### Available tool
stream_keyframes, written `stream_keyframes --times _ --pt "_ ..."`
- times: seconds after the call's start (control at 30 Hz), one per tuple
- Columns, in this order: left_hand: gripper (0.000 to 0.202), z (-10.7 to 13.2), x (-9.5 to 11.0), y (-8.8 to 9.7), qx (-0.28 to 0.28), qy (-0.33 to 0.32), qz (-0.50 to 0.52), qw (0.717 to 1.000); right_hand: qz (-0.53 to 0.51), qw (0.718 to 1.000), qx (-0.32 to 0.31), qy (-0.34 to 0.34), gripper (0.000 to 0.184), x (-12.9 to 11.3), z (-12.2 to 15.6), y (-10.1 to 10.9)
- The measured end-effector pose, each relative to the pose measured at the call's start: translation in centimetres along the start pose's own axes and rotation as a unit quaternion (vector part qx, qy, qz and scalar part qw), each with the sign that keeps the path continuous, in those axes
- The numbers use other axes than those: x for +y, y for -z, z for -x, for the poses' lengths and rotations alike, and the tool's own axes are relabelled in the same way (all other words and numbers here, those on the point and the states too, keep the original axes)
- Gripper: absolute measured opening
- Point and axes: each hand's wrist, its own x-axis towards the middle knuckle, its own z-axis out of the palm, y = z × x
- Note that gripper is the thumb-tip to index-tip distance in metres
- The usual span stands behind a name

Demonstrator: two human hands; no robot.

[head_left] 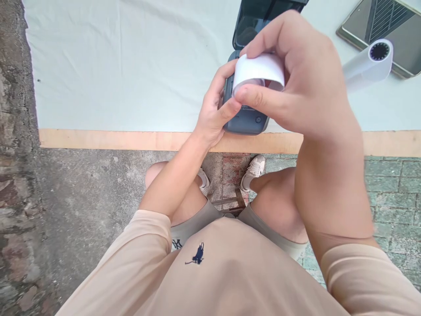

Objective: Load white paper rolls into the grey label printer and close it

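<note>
A small dark grey portable printer [245, 122] with a power button on its front part lies by the near edge of the table. Its dark glossy lid [251, 28] stands raised at the far side. Wrapped round the printer's left side is my left hand [215, 103], with its thumb close to the paper. My right hand [305, 74] pinches a white paper roll [259, 68] between thumb and fingers, over the printer's body. An outer turn of the paper bows away from the roll. The fingers hide part of the printer's inside.
To the right, a loosely curled white paper roll with a black toothed core [378, 57] lies near a flat, shiny framed device [403, 39]. A pale cloth [115, 66] covers the table up to its bare wooden edge [115, 139]. My knees are below that edge.
</note>
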Motion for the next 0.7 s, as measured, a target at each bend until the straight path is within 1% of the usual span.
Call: stream_keyframes --times 0.07,0.1,0.2,0.27,0.33,0.4,0.43,0.5,0.53,0.6,0.63,0.7 --pt "0.055 -0.3 -0.3 0.5 -0.066 -0.061 -0.028 0.996 0.021 1.0 -0.021 0.004 0.04 -0.1 -0.1 -0.1" --pt "0.053 -0.5 -0.4 0.7 -0.08 -0.083 -0.03 0.993 0.025 0.999 -0.029 0.008 0.04 -0.2 -0.1 -0.1" --pt "0.048 -1.0 -0.7 1.2 -0.071 -0.098 0.005 0.993 0.041 0.998 -0.036 0.037 0.039 -0.7 0.1 0.2" --pt "0.049 -1.3 -1.0 1.4 -0.058 -0.088 0.024 0.994 0.066 0.997 -0.016 0.048 0.033 -1.0 0.4 0.7" --pt "0.049 -1.5 -1.1 1.7 -0.041 -0.06 0.037 0.997 0.087 0.995 0.017 0.053 0.024 -1.3 0.7 1.1" --pt "0.046 -1.7 -1.3 1.9 -0.057 -0.048 0.074 0.995 0.107 0.992 0.031 0.06 0.018 -1.4 1.0 1.3" --pt "0.045 -1.7 -1.3 2.0 -0.071 -0.052 0.096 0.991 0.121 0.99 0.023 0.063 0.018 -1.5 1.1 1.3" --pt "0.042 -1.7 -1.3 2.0 -0.085 -0.067 0.123 0.987 0.15 0.986 -0.021 0.064 0.021 -1.5 1.1 1.2" --pt "0.041 -1.6 -1.2 1.9 -0.078 -0.066 0.126 0.987 0.16 0.984 -0.048 0.064 0.023 -1.6 1.1 1.0" --pt "0.044 -1.5 -1.1 1.6 -0.061 -0.043 0.124 0.989 0.163 0.981 -0.083 0.064 0.029 -1.7 1.0 0.7" --pt "0.046 -1.4 -1.0 1.5 -0.057 -0.033 0.124 0.99 0.157 0.981 -0.093 0.063 0.033 -1.7 0.9 0.6" --pt "0.05 -1.3 -0.9 1.3 -0.061 -0.031 0.124 0.99 0.152 0.984 -0.077 0.057 0.041 -1.6 0.6 0.6"
